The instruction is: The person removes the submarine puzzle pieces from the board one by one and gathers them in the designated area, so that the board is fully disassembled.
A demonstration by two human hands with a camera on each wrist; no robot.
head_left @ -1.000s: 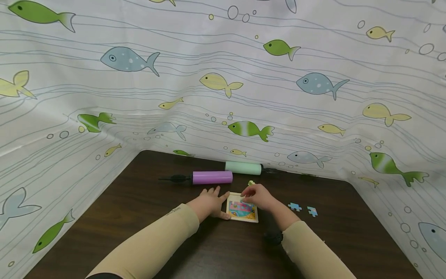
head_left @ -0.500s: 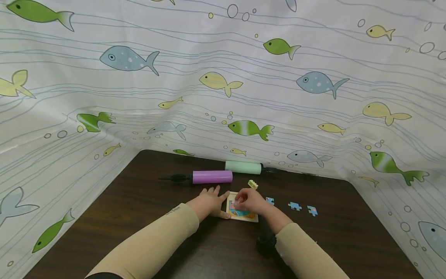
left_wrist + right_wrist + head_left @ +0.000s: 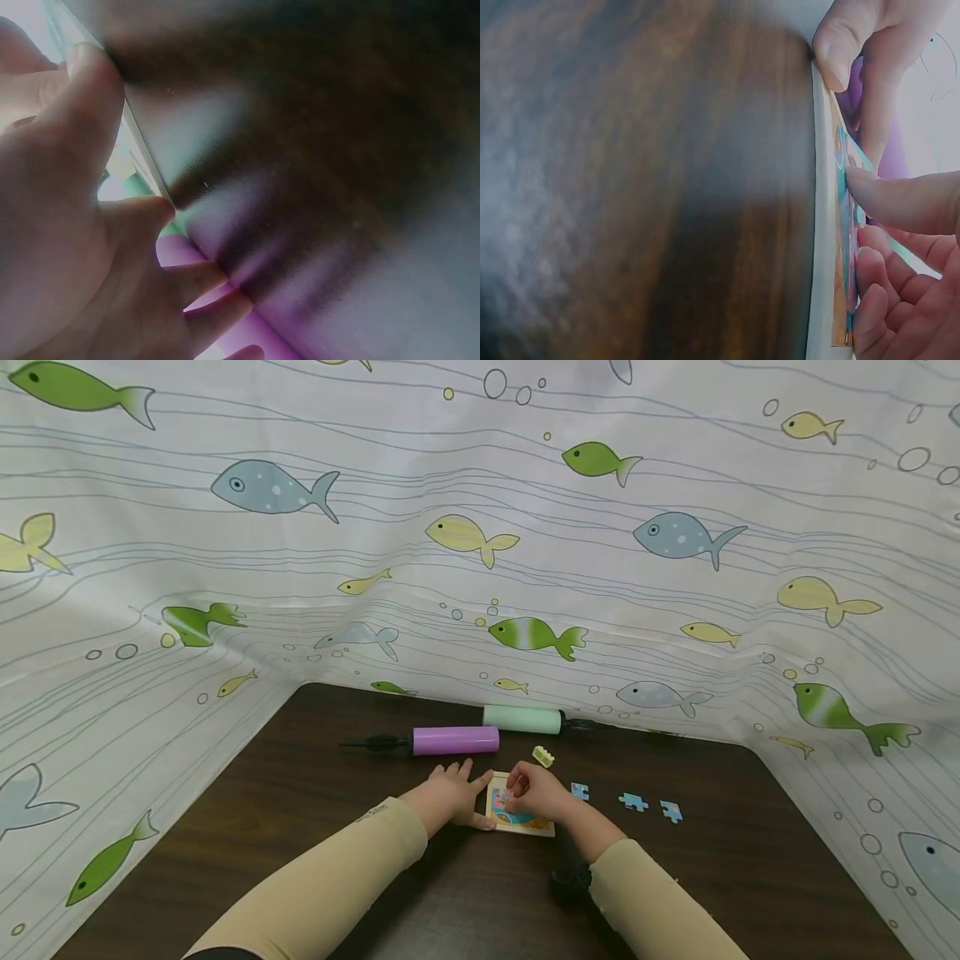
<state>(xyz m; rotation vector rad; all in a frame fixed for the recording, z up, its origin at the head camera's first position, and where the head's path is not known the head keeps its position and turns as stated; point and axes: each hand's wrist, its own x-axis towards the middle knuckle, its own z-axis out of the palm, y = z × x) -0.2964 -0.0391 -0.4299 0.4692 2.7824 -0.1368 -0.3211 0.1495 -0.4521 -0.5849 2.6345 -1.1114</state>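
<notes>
A small jigsaw tray with a pale wooden frame (image 3: pixel 525 832) lies on the dark table, its picture pink, turquoise and orange. My left hand (image 3: pixel 452 797) lies spread flat at its left side, thumb and index fingertip at the frame's edge. Over the picture, my right hand (image 3: pixel 546 791) pinches a jigsaw piece (image 3: pixel 859 156); the right wrist view shows the piece tilted up under the thumb tip, the other fingers curled beside it. Most of that piece and the tray's upper right part are hidden by the hand.
Loose blue jigsaw pieces lie right of the tray: one (image 3: pixel 580 791) near my wrist, another (image 3: pixel 633 802) and a third (image 3: pixel 671 811) farther off. Behind are a pale yellow block (image 3: pixel 543 757), a purple hand pump (image 3: pixel 456 741) and a mint one (image 3: pixel 522 719). A fish-print curtain (image 3: pixel 450 610) surrounds the table.
My right hand has shifted left across the tray with the jigsaw piece, uncovering a loose blue piece and more of the yellow block. The left hand stays put.
</notes>
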